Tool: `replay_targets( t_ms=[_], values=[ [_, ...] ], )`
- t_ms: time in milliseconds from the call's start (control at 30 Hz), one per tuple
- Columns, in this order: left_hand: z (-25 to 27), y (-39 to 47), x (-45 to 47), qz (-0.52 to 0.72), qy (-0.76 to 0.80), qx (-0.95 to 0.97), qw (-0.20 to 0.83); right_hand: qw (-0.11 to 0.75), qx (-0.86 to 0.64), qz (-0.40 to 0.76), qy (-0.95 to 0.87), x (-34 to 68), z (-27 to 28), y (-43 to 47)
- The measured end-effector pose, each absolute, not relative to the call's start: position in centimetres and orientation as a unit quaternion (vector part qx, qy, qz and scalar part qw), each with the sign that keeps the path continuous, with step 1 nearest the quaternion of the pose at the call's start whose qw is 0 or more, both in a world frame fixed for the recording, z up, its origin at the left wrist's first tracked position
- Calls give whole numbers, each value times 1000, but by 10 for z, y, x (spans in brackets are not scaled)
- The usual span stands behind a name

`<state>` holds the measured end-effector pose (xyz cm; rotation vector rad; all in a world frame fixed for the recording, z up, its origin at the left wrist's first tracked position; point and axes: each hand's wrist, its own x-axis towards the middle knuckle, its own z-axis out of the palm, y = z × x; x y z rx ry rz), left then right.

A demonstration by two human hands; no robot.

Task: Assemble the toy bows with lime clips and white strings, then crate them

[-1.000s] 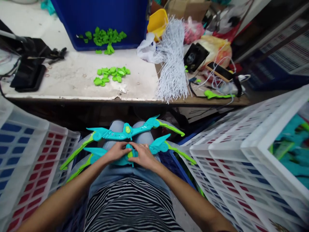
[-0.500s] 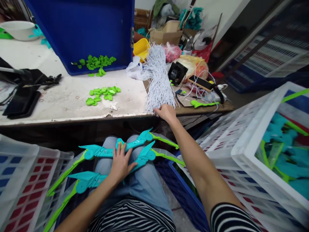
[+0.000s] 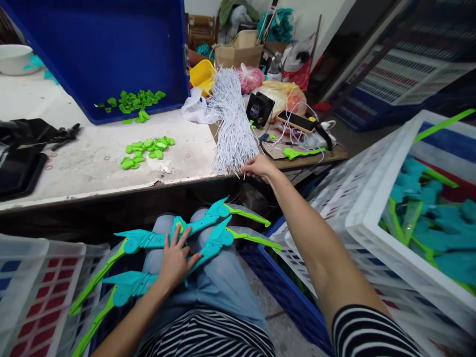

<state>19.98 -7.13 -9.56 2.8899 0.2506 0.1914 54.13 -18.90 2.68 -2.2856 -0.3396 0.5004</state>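
Two toy bows lie across my lap, each with a turquoise middle and lime-green limbs: the farther bow (image 3: pixel 150 240) and the nearer bow (image 3: pixel 132 286). On them rests my left hand (image 3: pixel 176 260), open, its fingers spread over the turquoise middles. A small lime-green piece (image 3: pixel 180 227) sits at the centre of the farther bow, by my fingertips. At the table's front edge my right hand (image 3: pixel 259 167) pinches the loose ends of white strings, at the lower right of a thick bundle of white strings (image 3: pixel 232 116). How many strings are pinched cannot be made out.
Lime-green pieces (image 3: pixel 148 148) lie on the white table (image 3: pixel 89 163), with more in a tilted blue bin (image 3: pixel 111 54). A black fan (image 3: pixel 260 109) and a phone (image 3: pixel 296 121) are beyond the bundle. Crates stand on both sides; the right crate (image 3: pixel 366 208) holds turquoise and green parts.
My right hand has closed on string ends at the bundle's edge and turned slightly. The whole view has shifted a little; my left hand stays on the bows.
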Motion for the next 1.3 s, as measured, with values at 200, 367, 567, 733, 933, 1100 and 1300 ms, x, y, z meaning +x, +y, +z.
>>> replay_targets(
  t_ms=[200,367,567,733,933,1100,1300],
  values=[
    [-89,-70,200,55,87,988,119,509,-807,269,-134,511,14,-234],
    [-85,-57,194,48,91,986,130,519,-764,364,-118,446,-10,-323],
    [-76,-61,190,134,78,974,163,598,-780,182,24,358,-45,-398],
    [-65,-130,215,112,0,927,357,601,-798,18,44,336,-67,-390],
    [-87,-200,257,-89,39,859,503,526,-851,-16,6,339,-87,-384],
    [-102,-211,276,-153,92,829,530,492,-870,-23,-26,337,-94,-385],
    [-112,-224,299,-230,151,706,653,421,-894,-90,-125,337,-87,-379]
  ],
)
